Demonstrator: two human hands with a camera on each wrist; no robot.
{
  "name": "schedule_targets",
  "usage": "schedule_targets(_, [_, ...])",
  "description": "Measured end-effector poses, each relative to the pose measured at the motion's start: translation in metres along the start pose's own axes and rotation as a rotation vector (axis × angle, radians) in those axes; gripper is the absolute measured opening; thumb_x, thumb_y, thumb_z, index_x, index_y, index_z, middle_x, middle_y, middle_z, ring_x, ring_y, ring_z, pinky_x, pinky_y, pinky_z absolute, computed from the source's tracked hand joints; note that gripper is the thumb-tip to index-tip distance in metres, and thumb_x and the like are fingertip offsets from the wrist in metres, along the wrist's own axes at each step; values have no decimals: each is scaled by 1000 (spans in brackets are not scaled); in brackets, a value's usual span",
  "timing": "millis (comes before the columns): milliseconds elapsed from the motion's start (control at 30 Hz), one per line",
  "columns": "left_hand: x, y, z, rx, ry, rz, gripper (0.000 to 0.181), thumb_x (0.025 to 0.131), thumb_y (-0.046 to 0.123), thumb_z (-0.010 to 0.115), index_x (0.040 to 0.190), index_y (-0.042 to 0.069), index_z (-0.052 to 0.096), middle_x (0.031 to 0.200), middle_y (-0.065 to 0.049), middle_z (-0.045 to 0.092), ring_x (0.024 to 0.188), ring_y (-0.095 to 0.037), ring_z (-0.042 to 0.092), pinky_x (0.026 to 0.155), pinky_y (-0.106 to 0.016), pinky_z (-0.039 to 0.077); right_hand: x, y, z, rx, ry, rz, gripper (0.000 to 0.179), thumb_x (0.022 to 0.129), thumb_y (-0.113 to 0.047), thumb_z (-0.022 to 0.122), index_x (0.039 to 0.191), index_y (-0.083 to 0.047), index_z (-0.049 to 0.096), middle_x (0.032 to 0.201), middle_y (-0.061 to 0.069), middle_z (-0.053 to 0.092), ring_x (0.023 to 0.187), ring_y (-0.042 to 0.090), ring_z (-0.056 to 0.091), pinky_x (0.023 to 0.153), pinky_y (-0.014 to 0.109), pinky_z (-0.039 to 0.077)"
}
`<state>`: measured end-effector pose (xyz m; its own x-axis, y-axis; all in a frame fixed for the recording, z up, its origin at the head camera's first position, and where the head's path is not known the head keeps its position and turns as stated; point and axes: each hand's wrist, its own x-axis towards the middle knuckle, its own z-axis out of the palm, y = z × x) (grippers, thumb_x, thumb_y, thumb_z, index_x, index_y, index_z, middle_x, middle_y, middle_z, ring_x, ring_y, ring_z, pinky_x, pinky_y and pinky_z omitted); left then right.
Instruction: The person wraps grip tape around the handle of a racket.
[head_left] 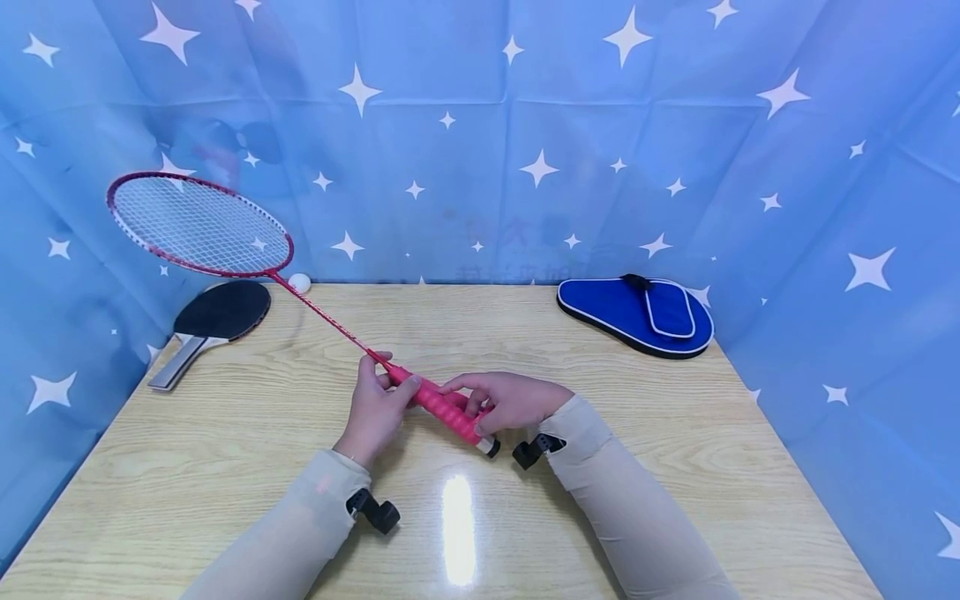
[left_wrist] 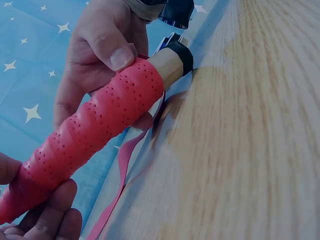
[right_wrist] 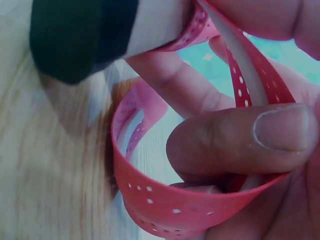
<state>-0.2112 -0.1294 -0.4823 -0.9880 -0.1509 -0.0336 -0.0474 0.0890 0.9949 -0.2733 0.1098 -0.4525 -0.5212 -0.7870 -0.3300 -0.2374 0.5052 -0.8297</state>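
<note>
A red badminton racket point(head_left: 330, 318) slants across the table, its strung head raised at the far left. My left hand point(head_left: 375, 417) holds the top of its handle between thumb and fingers. Pink perforated grip tape point(left_wrist: 95, 127) spirals round most of the handle; a short bare, pale stretch point(left_wrist: 167, 69) shows beside the black butt end point(left_wrist: 183, 56). Near that end, my right hand point(head_left: 517, 402) pinches the tape. In the right wrist view, a loose loop of tape point(right_wrist: 170, 202) curls around and under its fingers. The left wrist view shows a loose strip hanging below the handle.
A black table tennis bat point(head_left: 223, 310) lies at the table's back left, with a white ball point(head_left: 299, 283) near it. At the back right is a blue bat case point(head_left: 611, 307). A blue starry curtain point(head_left: 465, 150) encloses the wooden table point(head_left: 645, 400).
</note>
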Motion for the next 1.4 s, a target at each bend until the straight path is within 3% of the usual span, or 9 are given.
schedule_targets(167, [1, 0, 0, -14, 15, 8, 62, 99, 5, 66, 150, 1, 30, 106, -26, 69, 80, -16, 74, 76, -23, 60, 0, 1, 0, 1, -7, -16, 76, 89, 1, 70, 155, -31, 50, 115, 2, 73, 108, 19, 68, 80, 33, 61])
schedule_targets(567, [1, 1, 0, -15, 11, -4, 67, 99, 9, 72, 151, 3, 29, 105, -24, 66, 75, -16, 73, 71, -22, 60, 1, 1, 1, -14, 13, 9, 77, 86, -4, 78, 150, -38, 52, 111, 0, 72, 100, 22, 70, 80, 37, 62])
schedule_targets(867, [0, 2, 0, -21, 36, -7, 64, 100, 8, 68, 150, 2, 29, 105, -22, 69, 74, -12, 71, 71, -23, 57, -1, -1, 0, 37, -6, 6, 72, 93, -1, 67, 153, -35, 50, 110, 3, 73, 77, 19, 67, 65, 33, 56])
schedule_targets(1100, [0, 3, 0, -19, 30, -5, 64, 100, 9, 67, 151, 2, 29, 106, -22, 69, 75, -12, 71, 73, -24, 57, 0, -2, -1, 67, -20, 13, 75, 92, 2, 65, 156, -34, 48, 114, 2, 75, 78, 18, 68, 62, 32, 54])
schedule_targets(1400, [0, -1, 1, -5, 17, 2, 73, 99, 16, 74, 154, 8, 25, 106, -22, 69, 75, -19, 73, 69, -27, 58, 0, -2, 1, 43, 2, 58, 74, 86, -4, 79, 148, -37, 54, 111, 4, 72, 77, 22, 71, 64, 38, 61])
